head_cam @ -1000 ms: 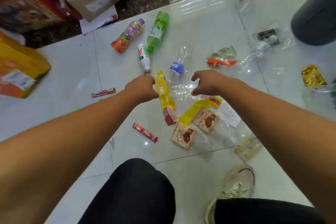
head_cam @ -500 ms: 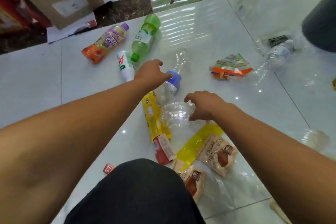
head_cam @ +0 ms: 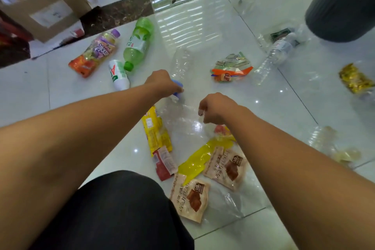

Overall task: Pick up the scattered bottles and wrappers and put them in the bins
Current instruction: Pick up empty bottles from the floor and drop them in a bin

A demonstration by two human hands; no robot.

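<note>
Bottles and wrappers lie scattered on the white tile floor. My left hand (head_cam: 162,83) is closed around the blue label of a clear bottle (head_cam: 181,61) that lies pointing away from me. My right hand (head_cam: 217,108) pinches a crushed clear bottle (head_cam: 180,122) just below it. Close by lie a yellow wrapper (head_cam: 155,130), a red wrapper (head_cam: 165,163), a yellow film (head_cam: 200,158) and two brown snack packets (head_cam: 191,197). Farther off are a green bottle (head_cam: 138,42), a juice bottle (head_cam: 95,53) and a small white bottle (head_cam: 117,74).
A dark ribbed bin (head_cam: 343,2) stands at the top right, with a clear water bottle (head_cam: 278,50) beside it. An orange-green wrapper (head_cam: 231,66) and a gold wrapper (head_cam: 355,79) lie to the right. A cardboard box (head_cam: 46,12) sits at the top left. My dark-clad knee (head_cam: 113,209) fills the bottom.
My left hand moved forward from the yellow wrapper and closed on the blue-labelled bottle. My right hand shifted onto the crushed clear bottle. The view moved closer to the floor.
</note>
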